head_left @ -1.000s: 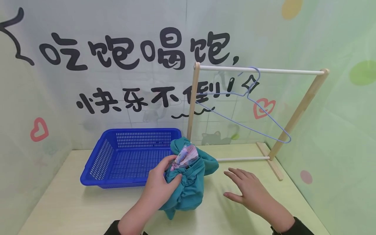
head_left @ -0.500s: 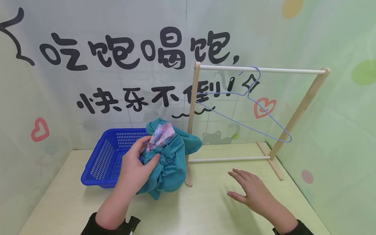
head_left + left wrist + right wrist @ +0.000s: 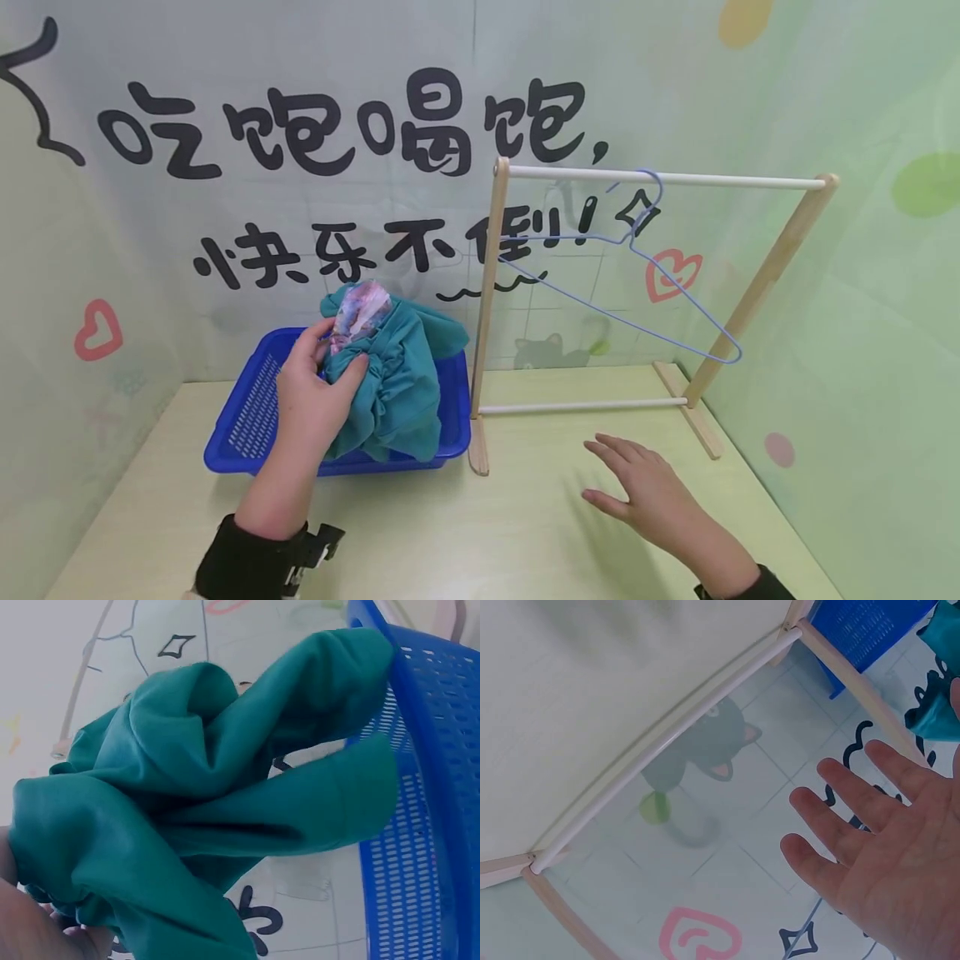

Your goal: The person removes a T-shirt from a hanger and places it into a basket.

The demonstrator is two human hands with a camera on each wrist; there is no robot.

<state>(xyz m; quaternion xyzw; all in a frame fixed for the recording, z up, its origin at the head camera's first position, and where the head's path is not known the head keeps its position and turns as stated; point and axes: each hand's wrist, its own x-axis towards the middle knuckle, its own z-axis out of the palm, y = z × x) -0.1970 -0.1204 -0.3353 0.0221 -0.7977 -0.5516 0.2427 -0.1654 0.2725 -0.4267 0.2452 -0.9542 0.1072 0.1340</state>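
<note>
My left hand [image 3: 315, 408] grips a bunched teal garment [image 3: 401, 379], with the thumb on its near side. A pink and purple printed patch [image 3: 362, 310] shows at its top. In the head view the garment overlaps the blue plastic basket [image 3: 258, 400] behind it. The left wrist view has loose teal folds [image 3: 195, 765] hanging beside the basket's perforated wall [image 3: 409, 847]. My right hand [image 3: 645, 492] holds nothing, fingers spread and relaxed, over the right part of the table. Its palm and several straight fingers show in the right wrist view.
A wooden rack [image 3: 491, 283] with white rods stands right of the basket, one foot close to the basket's corner. From its top rod hangs a blue wire hanger [image 3: 622, 242]. Printed wall sheets [image 3: 247, 50] enclose the pale table [image 3: 525, 517] at the back and sides.
My left hand has carried the garment left and up, from in front of the rack to over the basket. The right hand has shifted slightly right and stays relaxed.
</note>
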